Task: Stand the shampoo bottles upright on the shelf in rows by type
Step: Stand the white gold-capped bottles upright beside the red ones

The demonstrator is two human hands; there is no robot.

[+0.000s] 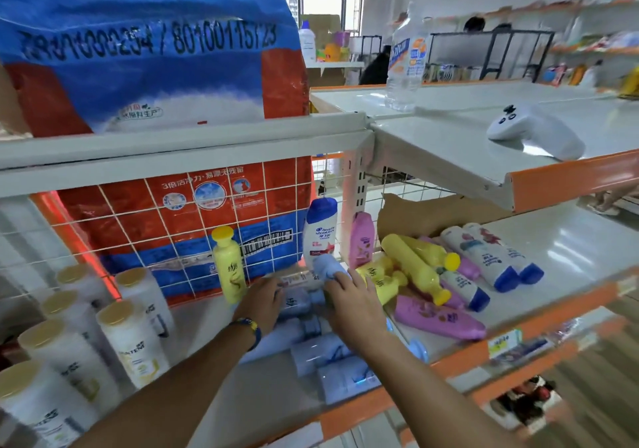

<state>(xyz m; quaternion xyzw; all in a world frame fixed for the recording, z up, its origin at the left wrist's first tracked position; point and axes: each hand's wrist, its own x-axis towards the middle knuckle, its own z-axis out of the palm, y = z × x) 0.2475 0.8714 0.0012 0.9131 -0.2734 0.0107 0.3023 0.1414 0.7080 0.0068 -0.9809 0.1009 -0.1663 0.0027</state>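
White bottles [128, 340] stand at eight o'clock; pile [435, 285] at three o'clock lies flat; right hand [352, 299] grips blue bottle [326, 266]; left hand [264, 300] unclear.

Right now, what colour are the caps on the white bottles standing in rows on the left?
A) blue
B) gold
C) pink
B: the white bottles standing in rows at the left of the shelf all have gold caps.

White gold-capped bottles [103, 326] stood left of the left hand [262, 304]. Pale blue bottles [321, 354] lay flat under both hands. Yellow, pink and white bottles [418, 267] lay heaped right of the right hand [349, 297].
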